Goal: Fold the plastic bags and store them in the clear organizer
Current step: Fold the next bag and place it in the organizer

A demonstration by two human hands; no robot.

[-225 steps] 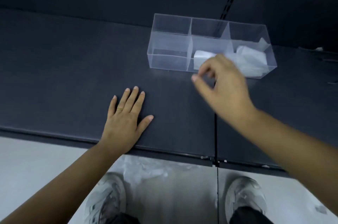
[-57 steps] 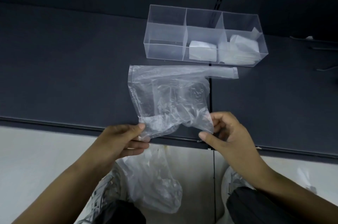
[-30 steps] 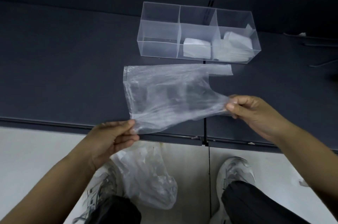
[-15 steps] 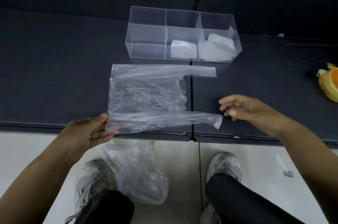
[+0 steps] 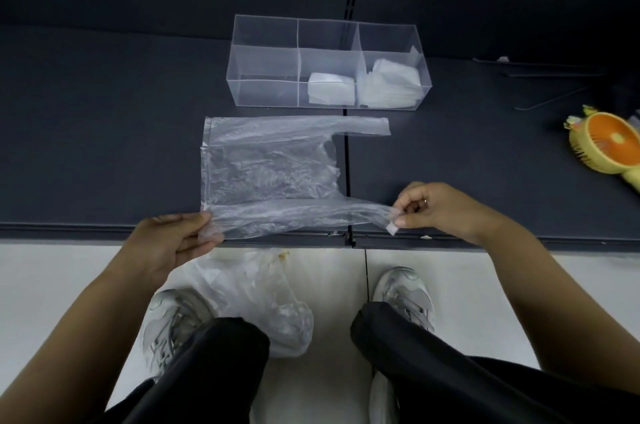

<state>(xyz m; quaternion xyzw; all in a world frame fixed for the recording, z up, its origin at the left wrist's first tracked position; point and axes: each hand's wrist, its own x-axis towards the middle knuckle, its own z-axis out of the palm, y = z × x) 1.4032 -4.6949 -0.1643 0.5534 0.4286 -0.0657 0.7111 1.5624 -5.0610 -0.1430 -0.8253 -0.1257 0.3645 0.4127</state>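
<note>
Dark grey tabletop (image 5: 104, 132) filled the upper half of the view. On it the plastic bag (image 5: 270, 174) lay spread flat just in front of the clear organizer (image 5: 265, 53), on the person's side of it. Its sealed bottom edge was toward the organizer's left end and its two handle strips pointed toward the right end. The handle nearer the organizer lay flat. The one farther from it was drawn taut between the two hands.

The left hand (image 5: 173, 243) pinched the bag's bottom corner on that far side, thumb above the film and fingers beneath. The right hand (image 5: 436, 209) pinched the tip of the taut handle between thumb and fingertips, the other fingers curled in.

The organizer's left compartment looked empty. The middle one held one folded bag (image 5: 330, 88) and the right one a small stack (image 5: 391, 84).

This looked like the squaring-up before the first fold. The next move would call for both hands to carry the held edge toward the organizer in step, so the thin film landed on the flat handle without skewing or trapping air.

More loose bags (image 5: 263, 306) lay on the floor below the table, and a yellow fan (image 5: 609, 143) sat well to the organizer's right.
</note>
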